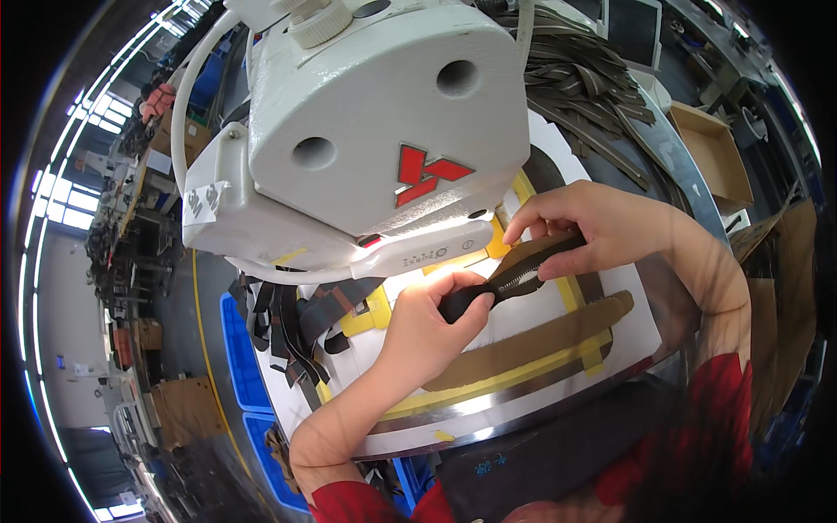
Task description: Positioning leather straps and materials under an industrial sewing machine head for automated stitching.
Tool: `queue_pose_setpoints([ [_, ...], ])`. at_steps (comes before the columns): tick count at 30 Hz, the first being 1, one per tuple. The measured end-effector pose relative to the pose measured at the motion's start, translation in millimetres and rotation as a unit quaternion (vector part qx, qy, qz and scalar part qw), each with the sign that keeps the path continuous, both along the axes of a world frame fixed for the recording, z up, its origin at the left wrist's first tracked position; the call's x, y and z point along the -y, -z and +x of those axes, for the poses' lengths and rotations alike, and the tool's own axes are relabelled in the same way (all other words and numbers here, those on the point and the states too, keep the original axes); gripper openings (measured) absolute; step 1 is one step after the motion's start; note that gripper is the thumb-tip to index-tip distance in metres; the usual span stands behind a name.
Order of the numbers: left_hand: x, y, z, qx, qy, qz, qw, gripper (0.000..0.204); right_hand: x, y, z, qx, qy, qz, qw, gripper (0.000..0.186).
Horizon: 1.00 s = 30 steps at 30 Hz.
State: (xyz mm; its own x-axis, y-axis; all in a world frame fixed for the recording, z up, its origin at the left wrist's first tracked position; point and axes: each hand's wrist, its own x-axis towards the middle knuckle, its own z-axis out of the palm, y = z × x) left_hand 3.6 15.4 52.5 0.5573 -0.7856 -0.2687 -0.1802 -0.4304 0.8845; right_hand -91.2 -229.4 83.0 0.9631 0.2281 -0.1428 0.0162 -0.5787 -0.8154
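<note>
Between both hands is a dark zipper strip [518,280], brown along its far edge, with a line of teeth showing. My left hand [436,318] grips the strip's left end between thumb and fingers, and the end beneath those fingers is hidden. On the other side, my right hand [602,228] has its thumb and fingers closed on the right part of the strip, with the index finger reaching over the far edge. Just beyond the hands stands the white head of a sewing machine [349,187], its lamp lighting the work. The needle area is hidden from view.
A long brown strip [523,346] lies on the white table top nearer to me, beside yellow tape [488,388]. Dark strips [301,327] pile up at the left. A heap of zipper strips [584,74] lies far right. Blue crates [247,357] stand left of the table.
</note>
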Motion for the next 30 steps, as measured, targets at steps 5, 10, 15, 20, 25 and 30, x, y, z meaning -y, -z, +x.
queue_pose_setpoints([
  [5,5,-7,-9,0.069,0.049,0.015,0.996,0.019,-7,17,-1,0.132,-0.069,-0.036,0.988,0.047],
  [10,19,-18,-18,0.365,0.115,-0.175,0.907,0.024,-19,24,-1,0.161,-0.211,-0.027,0.964,0.031],
  [15,-2,-52,-37,0.537,0.13,-0.409,0.726,0.041,-1,-17,-20,0.168,-0.166,0.282,0.93,0.025],
  [20,19,-40,-54,0.457,0.059,-0.299,0.835,0.048,-22,-35,-29,0.287,-0.038,0.295,0.91,0.028],
  [25,47,-26,-42,0.139,0.018,-0.323,0.936,0.025,-40,-34,-19,0.326,0.075,0.251,0.908,0.026],
  [30,47,-34,-41,0.009,0.014,-0.308,0.951,0.013,-33,-32,-25,0.363,0.12,0.166,0.909,0.031],
])
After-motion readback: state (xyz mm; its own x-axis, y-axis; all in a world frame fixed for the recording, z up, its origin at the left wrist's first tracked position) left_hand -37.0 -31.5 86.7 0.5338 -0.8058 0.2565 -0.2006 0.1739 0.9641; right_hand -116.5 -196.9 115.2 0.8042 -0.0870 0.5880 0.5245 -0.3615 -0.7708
